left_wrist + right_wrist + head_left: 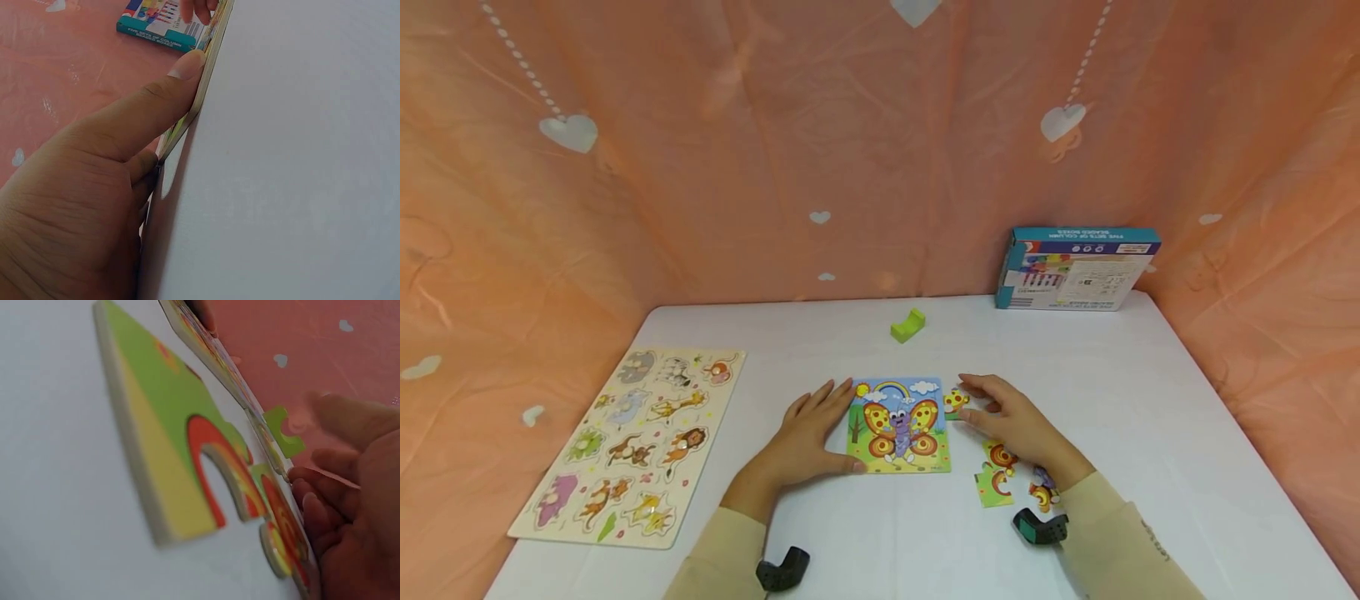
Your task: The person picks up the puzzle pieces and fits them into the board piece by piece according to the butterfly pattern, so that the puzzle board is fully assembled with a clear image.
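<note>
A square butterfly puzzle board (898,425) lies flat on the white table. My left hand (808,437) rests along its left side, fingers extended near the top left corner and thumb on the lower left edge; the left wrist view shows the thumb (153,103) against the board's edge. Right of the board lies a yellow puzzle piece with red dots (955,402). Around it hovers my right hand (1011,421), thumb and fingers apart. Nearer me are a green piece with a red arc (995,488), an orange swirl piece (1000,455) and a purple piece (1042,490), partly covered by the right wrist.
An animal puzzle board (632,446) lies at the left of the table. A small light green block (907,326) sits behind the butterfly board. At the back right stands a blue-edged box (1078,271). A pink-orange curtain surrounds the table's back and sides.
</note>
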A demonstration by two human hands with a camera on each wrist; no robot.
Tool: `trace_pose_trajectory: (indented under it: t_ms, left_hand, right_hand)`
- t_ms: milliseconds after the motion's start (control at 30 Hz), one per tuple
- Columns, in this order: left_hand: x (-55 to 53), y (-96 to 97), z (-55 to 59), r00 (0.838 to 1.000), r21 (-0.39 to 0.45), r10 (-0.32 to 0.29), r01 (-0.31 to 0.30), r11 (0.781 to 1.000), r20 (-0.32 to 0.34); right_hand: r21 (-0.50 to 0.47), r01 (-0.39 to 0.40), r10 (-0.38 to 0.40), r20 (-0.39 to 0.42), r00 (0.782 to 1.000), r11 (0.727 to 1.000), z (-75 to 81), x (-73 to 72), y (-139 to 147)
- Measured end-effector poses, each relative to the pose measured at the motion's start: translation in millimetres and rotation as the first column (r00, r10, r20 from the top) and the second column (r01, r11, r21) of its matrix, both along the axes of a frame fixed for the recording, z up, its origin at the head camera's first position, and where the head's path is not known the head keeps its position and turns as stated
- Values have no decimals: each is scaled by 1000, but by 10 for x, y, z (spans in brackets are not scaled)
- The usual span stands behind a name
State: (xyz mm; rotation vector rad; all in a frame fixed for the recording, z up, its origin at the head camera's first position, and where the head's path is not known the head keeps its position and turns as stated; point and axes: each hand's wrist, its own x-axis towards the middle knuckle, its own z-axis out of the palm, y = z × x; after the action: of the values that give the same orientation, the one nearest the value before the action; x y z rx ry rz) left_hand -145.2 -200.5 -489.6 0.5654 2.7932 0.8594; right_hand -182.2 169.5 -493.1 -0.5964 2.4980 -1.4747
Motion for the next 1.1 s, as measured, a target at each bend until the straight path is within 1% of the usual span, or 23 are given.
trace_pose_trajectory:
  t_ms: [100,200,267,367,500,600,733,833,900,1000,1100]
  left_hand:
    - [2,1,1,1000,4,0,0,1000,0]
    - [3,4,4,1000,6,-1,1,1000,2]
    - [4,3,1,1000,4,-1,1,1000,-1]
    - [1,1,-4,1000,-1,0,0,1000,1]
    - [-4,-1,-11,1000,-1,2,-2,1000,3]
    - [-5,-1,-16,1000,3,3,-3,1000,0]
    - [-2,0,-15,1000,7,4,-4,1000,-2]
    - [2,-1,-11,1000,11,4,-4,1000,-1]
    - [4,-3,-9,1000,9,3,-3,1000,-2]
    - [4,-7,-9,1000,5,2,-2,1000,-2]
    - [5,-9,-5,1000,0,1,-1,1000,-4]
  right_hand:
    - [72,-1,6,-78,997,997,-19,7,-26]
    - [120,35,-21,-122,992,992,-18,28,-59]
    - [139,64,-46,-133,990,988,-9,39,-84]
    - [138,101,-85,-114,990,985,9,49,-117]
    - [112,142,-136,-66,989,984,20,58,-140]
    - [72,154,-151,-37,988,986,28,70,-141]
    - [-22,144,-145,-33,989,989,48,79,-143]
    - [-77,144,-146,-25,989,987,69,85,-152]
    - [-102,141,-141,5,990,985,89,95,-164]
    - [-139,142,-133,71,989,980,140,127,-201]
    - [-175,131,-111,121,986,976,208,174,-262]
